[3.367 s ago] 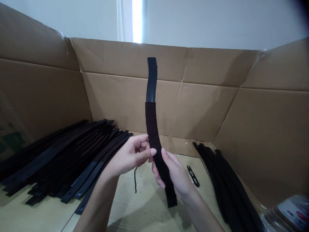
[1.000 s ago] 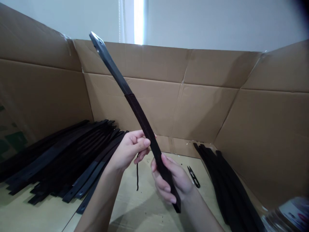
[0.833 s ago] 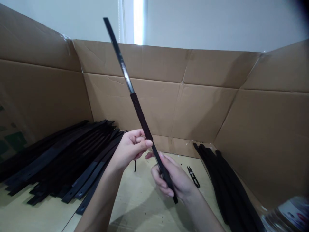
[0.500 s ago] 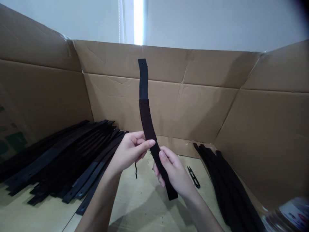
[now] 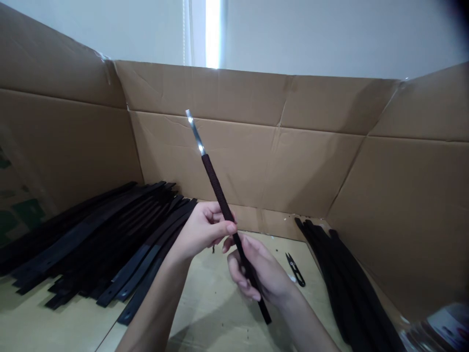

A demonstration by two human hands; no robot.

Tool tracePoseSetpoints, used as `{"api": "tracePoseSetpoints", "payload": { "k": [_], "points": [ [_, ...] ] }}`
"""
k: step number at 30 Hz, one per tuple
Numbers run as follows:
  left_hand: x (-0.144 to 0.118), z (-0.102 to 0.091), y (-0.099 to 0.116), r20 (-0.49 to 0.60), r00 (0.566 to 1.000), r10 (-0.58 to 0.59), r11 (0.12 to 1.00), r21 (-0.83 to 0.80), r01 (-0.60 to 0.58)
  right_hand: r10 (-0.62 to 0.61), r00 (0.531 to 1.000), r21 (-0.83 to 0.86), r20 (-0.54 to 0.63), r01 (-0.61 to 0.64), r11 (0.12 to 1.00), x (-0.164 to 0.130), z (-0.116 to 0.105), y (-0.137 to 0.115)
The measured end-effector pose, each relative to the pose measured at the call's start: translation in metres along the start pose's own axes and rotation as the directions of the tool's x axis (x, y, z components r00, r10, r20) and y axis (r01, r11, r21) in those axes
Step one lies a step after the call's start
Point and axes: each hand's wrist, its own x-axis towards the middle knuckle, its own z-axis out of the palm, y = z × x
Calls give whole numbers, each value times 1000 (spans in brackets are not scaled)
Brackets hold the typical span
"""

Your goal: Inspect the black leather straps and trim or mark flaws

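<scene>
A long, slightly curved dark strip (image 5: 216, 188) is held up in front of me, turned edge-on. Dark brown cord is wrapped closely round its middle, and its bare upper end shines in the light. My left hand (image 5: 210, 225) pinches the wrapped part between thumb and fingers. Lower down, my right hand (image 5: 258, 269) has its fingers closed round the strip, whose bottom end sticks out below. A short bit of dark cord hangs beneath my left hand. Black thread snips (image 5: 295, 270) lie on the table to the right of my right hand.
Many dark strips are piled on the left (image 5: 110, 239), some with bare ends showing. Several black strips (image 5: 348, 288) lie along the right side. A clear container with a label (image 5: 439, 327) stands at the lower right corner. Cardboard walls (image 5: 249, 161) enclose the table (image 5: 205, 308).
Both hands have rolled the strip from its flat face to its narrow edge, and its top now leans further left. Less of the hanging cord shows.
</scene>
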Motion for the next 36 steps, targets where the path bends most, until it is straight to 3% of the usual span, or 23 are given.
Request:
{"api": "tracePoseSetpoints", "payload": {
  "k": [5, 10, 13, 17, 21, 24, 29, 33, 36],
  "points": [
    [-2, 2, 5, -158, 987, 27, 985, 174, 1, -108, 988, -253, -113, 76, 965, 1, 3, -4],
    [-5, 5, 14, -102, 995, -19, 964, 263, 46, -218, 943, -457, -253, 82, 886, -1, 6, -7],
    [-7, 5, 19, -42, 998, -37, 963, 266, 47, -213, 944, -417, -250, 94, 904, 0, 4, -7],
    [-9, 0, 21, 33, 997, -72, 977, 202, 64, -93, 978, -196, -186, 56, 979, 0, 0, -6],
    [-7, -4, 16, 95, 993, -67, 994, 87, 59, 32, 998, 67, -47, -29, 997, -2, -2, -5],
    [-5, -3, 12, 78, 997, -30, 1000, 3, 30, 89, 993, 146, 79, -100, 984, -2, -3, -4],
    [-2, 4, 8, -9, 1000, 7, 999, 32, -7, 67, 994, 62, 89, -73, 995, -2, -1, -5],
    [-1, 7, 10, -137, 989, 48, 982, 186, -22, 9, 999, -58, -39, -11, 998, 0, -1, -5],
    [-1, 5, 11, -119, 993, 18, 961, 278, 16, -39, 990, -167, -133, 17, 986, 0, -2, -5]
  ]
}}
